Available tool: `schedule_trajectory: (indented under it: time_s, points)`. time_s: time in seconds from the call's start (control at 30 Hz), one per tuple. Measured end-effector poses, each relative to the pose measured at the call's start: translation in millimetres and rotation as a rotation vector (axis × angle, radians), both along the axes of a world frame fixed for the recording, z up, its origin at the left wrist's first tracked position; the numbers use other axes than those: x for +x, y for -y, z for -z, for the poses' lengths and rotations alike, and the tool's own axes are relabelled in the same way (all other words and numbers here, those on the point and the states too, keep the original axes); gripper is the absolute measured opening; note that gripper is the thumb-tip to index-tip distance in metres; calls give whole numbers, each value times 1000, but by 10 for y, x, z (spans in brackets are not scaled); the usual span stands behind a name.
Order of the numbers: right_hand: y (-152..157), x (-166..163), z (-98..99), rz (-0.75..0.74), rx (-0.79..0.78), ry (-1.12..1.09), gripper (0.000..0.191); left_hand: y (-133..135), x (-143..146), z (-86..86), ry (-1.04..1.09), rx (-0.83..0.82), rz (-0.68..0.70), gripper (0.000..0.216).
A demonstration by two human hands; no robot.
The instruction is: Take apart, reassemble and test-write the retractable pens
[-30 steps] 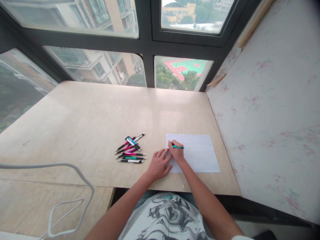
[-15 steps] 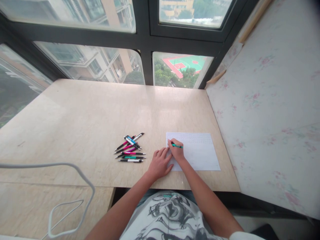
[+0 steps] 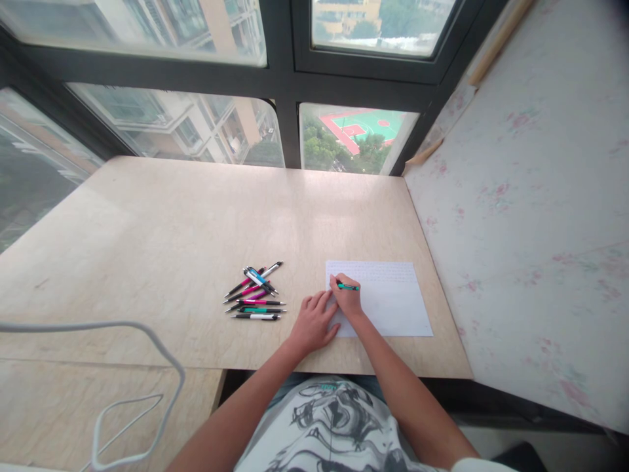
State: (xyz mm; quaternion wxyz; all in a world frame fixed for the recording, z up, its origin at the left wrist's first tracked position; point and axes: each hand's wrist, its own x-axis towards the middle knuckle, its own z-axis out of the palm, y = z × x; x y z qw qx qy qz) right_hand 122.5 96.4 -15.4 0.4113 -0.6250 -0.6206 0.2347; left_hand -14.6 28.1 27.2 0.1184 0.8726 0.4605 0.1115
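A white sheet of paper (image 3: 393,305) lies on the pale desk (image 3: 196,229), with several lines of small handwriting along its top. My right hand (image 3: 348,298) rests on the sheet's left part, fingers closed round a green and black pen (image 3: 348,286). The pen's tip is hidden by the fingers. Flat over the paper's left edge lies my left hand (image 3: 314,321), fingers spread, its fingertips close beside the right hand. Left of it, several pens (image 3: 255,295) in pink, blue, green, white and black lie in a loose, partly crossed pile.
A grey-white cable (image 3: 167,354) loops over the desk's lower left. Dark-framed windows (image 3: 287,85) rise behind the desk. A flower-patterned wall (image 3: 521,229) borders the right side. The desk's front edge runs just before my body.
Almost nothing differs. Both hands, the pen and the paper keep their places; the view has shifted very slightly.
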Motion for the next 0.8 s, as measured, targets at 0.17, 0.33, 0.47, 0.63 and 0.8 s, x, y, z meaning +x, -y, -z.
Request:
schedule_trajectory:
  time_s: [0.17,0.33,0.47,0.63,0.8]
  points:
    - [0,-2,-3,25,4,3,40,4,2,-3,-7,-3,-4,53]
    - [11,-6,-2,22,8,7,39,6,4,-2,-2,4,-8,53]
    - [15,-8,-7,22,6,4,40,6,3,3,4,16,-5,54]
    - [9,-8,-15,32,7,-7,38,6,2,0,1,10,-9,53]
    - [-2,4,-30,24,0,-39,36,8,1,1,3,6,-6,54]
